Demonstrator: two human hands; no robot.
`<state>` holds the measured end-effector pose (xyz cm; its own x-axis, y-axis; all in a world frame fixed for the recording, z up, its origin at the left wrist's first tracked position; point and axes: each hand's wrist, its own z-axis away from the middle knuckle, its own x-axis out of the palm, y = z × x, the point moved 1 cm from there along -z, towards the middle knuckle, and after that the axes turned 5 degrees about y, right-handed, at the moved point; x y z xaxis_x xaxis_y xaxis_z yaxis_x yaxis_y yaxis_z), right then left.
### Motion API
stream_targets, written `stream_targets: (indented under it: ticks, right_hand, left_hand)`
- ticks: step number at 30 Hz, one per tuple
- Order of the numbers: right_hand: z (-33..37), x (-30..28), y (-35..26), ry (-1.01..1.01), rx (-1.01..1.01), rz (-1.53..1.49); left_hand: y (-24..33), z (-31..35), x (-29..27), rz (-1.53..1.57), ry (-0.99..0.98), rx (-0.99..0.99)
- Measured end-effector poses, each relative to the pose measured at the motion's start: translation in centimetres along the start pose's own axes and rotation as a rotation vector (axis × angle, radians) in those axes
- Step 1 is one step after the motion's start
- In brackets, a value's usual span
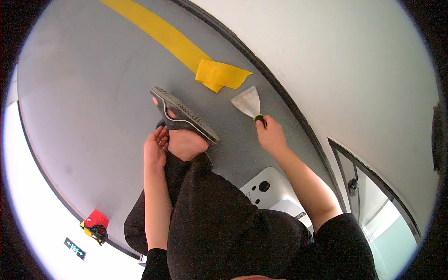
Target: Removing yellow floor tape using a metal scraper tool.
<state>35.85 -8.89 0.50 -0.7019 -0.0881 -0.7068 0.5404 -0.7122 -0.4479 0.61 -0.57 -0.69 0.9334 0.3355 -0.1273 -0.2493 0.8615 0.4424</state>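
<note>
My right hand [271, 136] is closed round the dark handle of a scraper [248, 101] with a wide metal blade. The blade points up and left, just short of a folded-over flap [221, 73] at the end of a yellow floor tape strip [161, 30]. Beside my bare ankle [187, 143] is my left hand [157, 145], its fingers loosely bent and holding nothing that I can see. A dark sandal [189, 117] with a grey ridged sole is on that foot, sole edge turned toward the tape.
A white wall with a black skirting strip [261, 65] curves along the right. Close to my right forearm stands a white plastic object [273, 184] with round dark holes. A glass door [378, 210] lies at lower right. A red, yellow and black item [96, 226] sits at lower left.
</note>
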Motion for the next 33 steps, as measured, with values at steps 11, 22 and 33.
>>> stream_targets:
  ticks: [11, 22, 33]
  right_hand:
    - [-4.4, -1.9, -6.5, 0.01, -0.071, 0.124]
    - [-6.0, -0.1, -13.7, -0.018, -0.381, 0.214]
    - [0.5, 0.3, -4.7, -0.12, -0.282, 0.064]
  left_hand:
    - [-0.7, -1.3, -0.9, 0.077, -0.031, -0.013]
    - [-0.4, -0.8, -0.1, 0.008, -0.051, -0.018]
    - [-0.5, -0.7, -0.9, 0.011, 0.015, 0.03]
